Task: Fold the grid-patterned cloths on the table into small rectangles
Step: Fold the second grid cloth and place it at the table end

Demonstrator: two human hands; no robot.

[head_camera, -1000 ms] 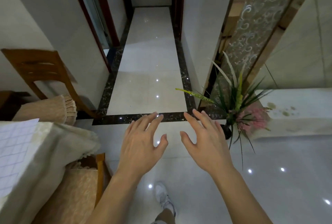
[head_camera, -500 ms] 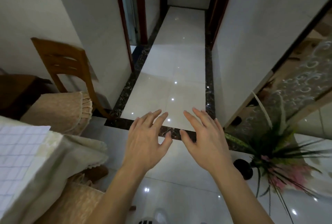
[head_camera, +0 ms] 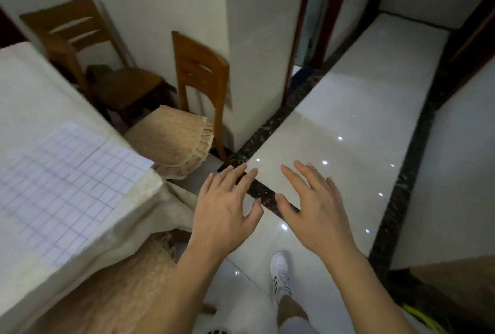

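A white cloth with a purple grid pattern point(head_camera: 61, 189) lies flat on the table point(head_camera: 32, 97) at the left, its near corner reaching the table's corner. The table is draped in a cream tablecloth. My left hand point(head_camera: 225, 207) hovers in the air to the right of the table corner, palm down, fingers spread and holding nothing. My right hand point(head_camera: 310, 207) hovers beside it over the floor, fingers also spread and empty. Neither hand touches the cloth.
Two wooden chairs stand behind the table: one with a beige frilled cushion point(head_camera: 174, 138) near its corner, another point(head_camera: 80, 47) against the wall. A cushioned seat point(head_camera: 112, 296) sits under the table's near edge. Glossy tiled floor point(head_camera: 334, 132) and a hallway lie ahead. My white shoe point(head_camera: 280, 272) is below.
The view has swung left toward the table, bringing more of the grid cloth into sight; the potted plant has left the frame. Both hands stay spread and empty in front of me.
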